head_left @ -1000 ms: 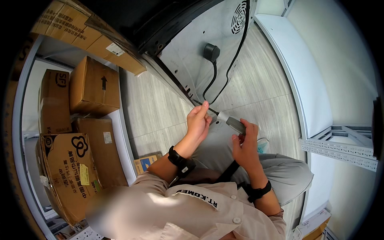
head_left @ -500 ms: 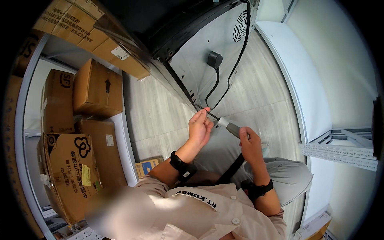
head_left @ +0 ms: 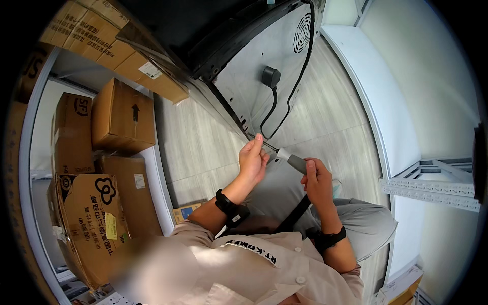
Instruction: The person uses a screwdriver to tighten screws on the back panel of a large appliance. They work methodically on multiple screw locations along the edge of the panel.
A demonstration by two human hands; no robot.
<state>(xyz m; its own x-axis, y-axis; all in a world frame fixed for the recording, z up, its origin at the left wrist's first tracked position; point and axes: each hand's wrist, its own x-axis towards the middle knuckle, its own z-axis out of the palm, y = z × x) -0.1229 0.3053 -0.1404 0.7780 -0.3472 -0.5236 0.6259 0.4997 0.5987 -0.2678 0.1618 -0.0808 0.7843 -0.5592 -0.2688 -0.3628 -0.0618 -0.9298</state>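
A screwdriver (head_left: 295, 162) with a light and dark grey handle slants across the middle of the view. My right hand (head_left: 319, 184) is closed around the butt of its handle. Near the far end of the shaft, the thumb and fingers of my left hand (head_left: 253, 159) pinch together on it. The tip points at the lower corner of a dark appliance's grey metal panel (head_left: 244, 84); my left fingertips hide where it meets the panel. A black plug (head_left: 271, 77) sits against that panel, and a black cord (head_left: 274, 108) loops down from it near my left fingertips.
Cardboard boxes (head_left: 123, 114) fill a metal shelf on the left. More cartons (head_left: 96, 38) stand behind the appliance. On the right runs a white shelf edge (head_left: 363, 96) with a perforated metal bracket (head_left: 432, 185). Below lies a pale wood-look floor (head_left: 193, 137).
The view has shifted slightly. My right-hand fingers have moved a little on the screwdriver handle, while my left hand keeps its pinch near the panel corner.
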